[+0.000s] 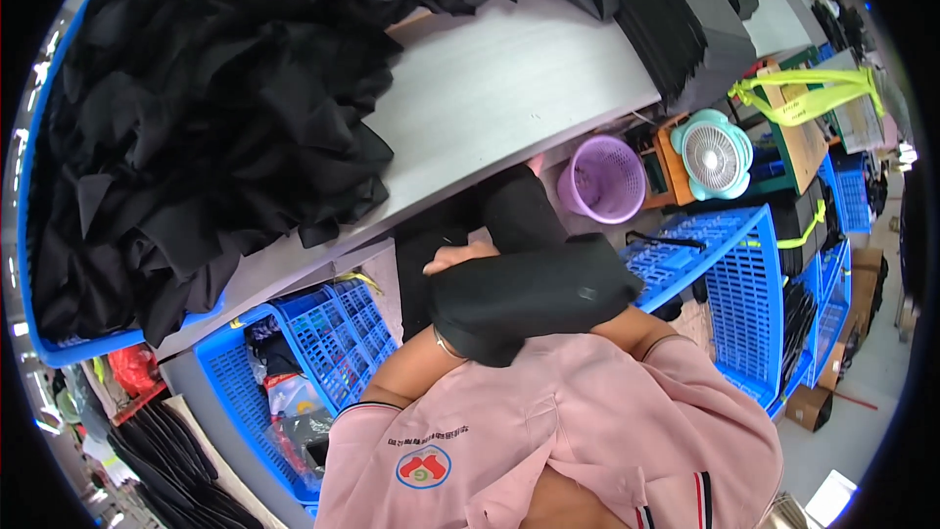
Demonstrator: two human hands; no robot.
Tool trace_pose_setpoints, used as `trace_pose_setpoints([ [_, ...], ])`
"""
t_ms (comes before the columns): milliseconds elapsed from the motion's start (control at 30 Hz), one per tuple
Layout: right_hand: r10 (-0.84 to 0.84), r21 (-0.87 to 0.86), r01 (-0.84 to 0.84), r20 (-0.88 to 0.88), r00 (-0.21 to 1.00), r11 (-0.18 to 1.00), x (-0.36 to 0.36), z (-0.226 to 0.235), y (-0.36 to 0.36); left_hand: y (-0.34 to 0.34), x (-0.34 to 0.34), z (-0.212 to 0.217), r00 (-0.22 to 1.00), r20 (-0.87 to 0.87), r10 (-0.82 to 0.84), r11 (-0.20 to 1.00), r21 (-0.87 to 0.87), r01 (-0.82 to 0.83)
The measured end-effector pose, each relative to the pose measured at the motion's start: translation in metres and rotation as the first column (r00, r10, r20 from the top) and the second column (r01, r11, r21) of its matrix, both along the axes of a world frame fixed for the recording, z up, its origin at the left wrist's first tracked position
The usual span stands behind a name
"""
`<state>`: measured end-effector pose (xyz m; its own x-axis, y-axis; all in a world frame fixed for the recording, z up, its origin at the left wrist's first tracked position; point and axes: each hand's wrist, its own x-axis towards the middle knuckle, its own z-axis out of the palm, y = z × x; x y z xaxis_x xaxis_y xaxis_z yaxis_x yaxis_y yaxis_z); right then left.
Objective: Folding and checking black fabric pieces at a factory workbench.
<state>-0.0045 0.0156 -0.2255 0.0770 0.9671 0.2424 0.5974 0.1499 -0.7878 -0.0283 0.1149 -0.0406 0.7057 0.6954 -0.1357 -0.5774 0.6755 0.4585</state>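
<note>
A black piece of fabric (534,294) with a small pale mark near its right end lies bunched across my forearms, above my lap. At its far left edge, my left hand (460,257) shows in part, fingers curled in against the cloth. A thin bracelet circles the left wrist beside the fabric. My right forearm (632,330) runs in under the right end of the cloth, which hides the right hand. On the table at the far left rises a large heap of loose black fabric pieces (225,108).
The grey table (490,88) carries a stack of black sheets (676,29) at its far right. Blue plastic crates (744,284) stand on my right, another blue crate (245,372) on my left. Beyond the lap are a purple basket (602,179) and a small teal fan (712,157).
</note>
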Motion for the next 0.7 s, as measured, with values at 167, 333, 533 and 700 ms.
trace_pose_setpoints([
  [167, 0.081, -0.406, -0.223, -0.337, 0.938, 0.886, 0.017, 0.071, 0.016, 0.013, 0.025, 0.013, 0.967, -0.033, 0.252, 0.953, -0.163, -0.254],
  [333, -0.237, -0.376, -0.035, -0.652, 0.720, 0.926, 0.117, 0.127, 0.044, 0.004, -0.013, 0.013, 0.872, -0.211, 0.442, 0.858, 0.382, -0.342],
  [533, 0.164, 0.052, -0.161, -0.057, 0.985, 0.986, 0.107, 0.208, 0.069, -0.006, -0.019, 0.008, 0.687, -0.406, 0.603, 0.639, 0.762, -0.111],
  [700, 0.282, -0.088, -0.308, -0.228, 0.932, 0.947, 0.116, 0.204, 0.071, -0.002, -0.038, 0.024, 0.446, -0.591, 0.672, 0.398, 0.797, 0.456],
])
